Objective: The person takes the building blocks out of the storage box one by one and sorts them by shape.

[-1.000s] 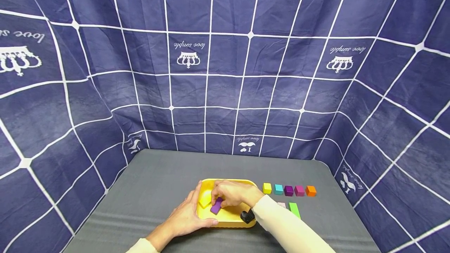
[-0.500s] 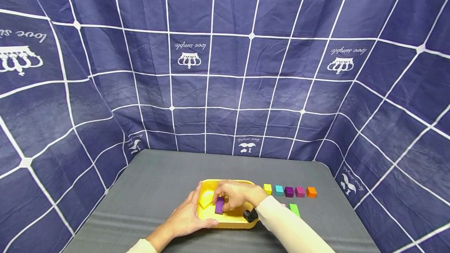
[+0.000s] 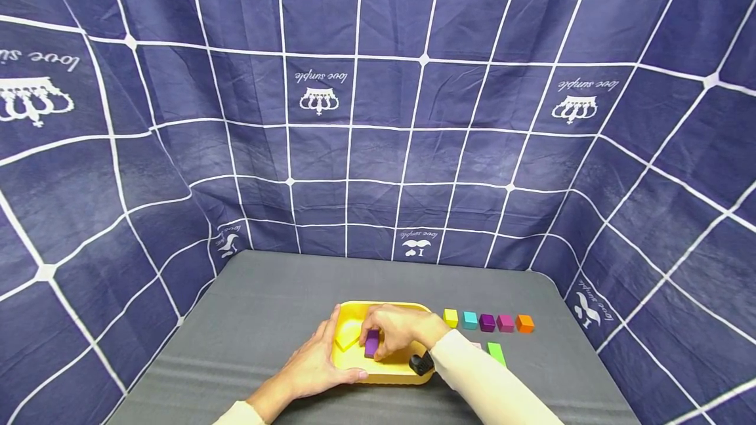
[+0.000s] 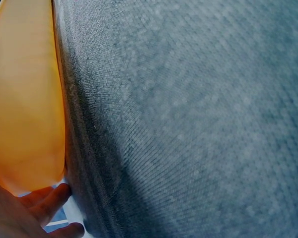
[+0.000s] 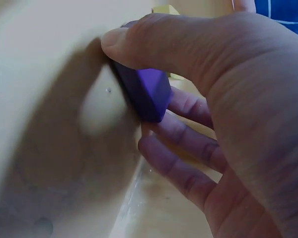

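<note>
A purple rectangular block [image 3: 371, 344] stands in the left half of a shallow yellow tray [image 3: 390, 378], pinched by my right hand [image 3: 394, 328] reaching in from the right. In the right wrist view the thumb lies across the block's [image 5: 156, 94] top while the fingers are on its other side. My left hand [image 3: 313, 361] rests against the tray's left end, fingers fairly straight along the wall and thumb on the near side. The left wrist view shows its fingers [image 4: 49, 203] at the tray's orange-looking side [image 4: 27, 99]. A yellow block [image 3: 347, 337] lies left of the purple one.
To the tray's right is a row of small cubes: yellow [image 3: 451, 318], turquoise [image 3: 470, 320], dark purple [image 3: 487, 323], magenta [image 3: 505, 323] and orange [image 3: 525, 324]. A green block [image 3: 496, 353] lies nearer, beside a pink piece partly hidden by the right sleeve. Grid-patterned blue cloth surrounds the grey table.
The purple block has turned from slanted to nearly straight and shifted slightly right with my right hand. My left hand has stayed at the tray's left end.
</note>
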Available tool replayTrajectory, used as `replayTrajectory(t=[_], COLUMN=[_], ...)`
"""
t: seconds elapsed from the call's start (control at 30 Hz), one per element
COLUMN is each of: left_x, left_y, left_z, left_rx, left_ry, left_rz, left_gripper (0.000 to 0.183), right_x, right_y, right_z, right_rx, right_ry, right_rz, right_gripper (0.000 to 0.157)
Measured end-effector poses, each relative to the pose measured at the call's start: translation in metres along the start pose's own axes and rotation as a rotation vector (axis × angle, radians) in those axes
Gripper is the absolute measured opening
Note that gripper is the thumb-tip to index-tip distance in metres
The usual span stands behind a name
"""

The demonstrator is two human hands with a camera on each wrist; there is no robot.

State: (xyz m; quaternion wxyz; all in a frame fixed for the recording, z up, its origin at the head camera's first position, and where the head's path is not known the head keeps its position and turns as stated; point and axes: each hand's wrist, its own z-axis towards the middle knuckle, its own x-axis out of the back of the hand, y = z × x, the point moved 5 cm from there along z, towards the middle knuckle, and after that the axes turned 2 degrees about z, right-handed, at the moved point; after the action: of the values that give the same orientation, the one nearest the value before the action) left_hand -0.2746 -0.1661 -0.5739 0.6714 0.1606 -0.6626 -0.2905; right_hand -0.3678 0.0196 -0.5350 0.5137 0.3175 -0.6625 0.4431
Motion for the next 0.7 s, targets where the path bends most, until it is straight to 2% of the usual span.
replayTrajectory(t=[0.4,0.7], left_x=[0.001,0.001], left_y=[0.001,0.001], left_z=[0.0,-0.001], left_rx=[-0.001,0.005], left_ry=[0.0,0.003], left_rz=[-0.005,-0.003], left_gripper=[0.155,0.154], right_x=[0.011,0.021], right_y=[0.0,-0.002], right_z=[-0.01,-0.023], right_rx=[0.021,-0.041], right_ry=[0.054,0.094], right_rz=[0.01,0.035], right_gripper=[0.038,0.043])
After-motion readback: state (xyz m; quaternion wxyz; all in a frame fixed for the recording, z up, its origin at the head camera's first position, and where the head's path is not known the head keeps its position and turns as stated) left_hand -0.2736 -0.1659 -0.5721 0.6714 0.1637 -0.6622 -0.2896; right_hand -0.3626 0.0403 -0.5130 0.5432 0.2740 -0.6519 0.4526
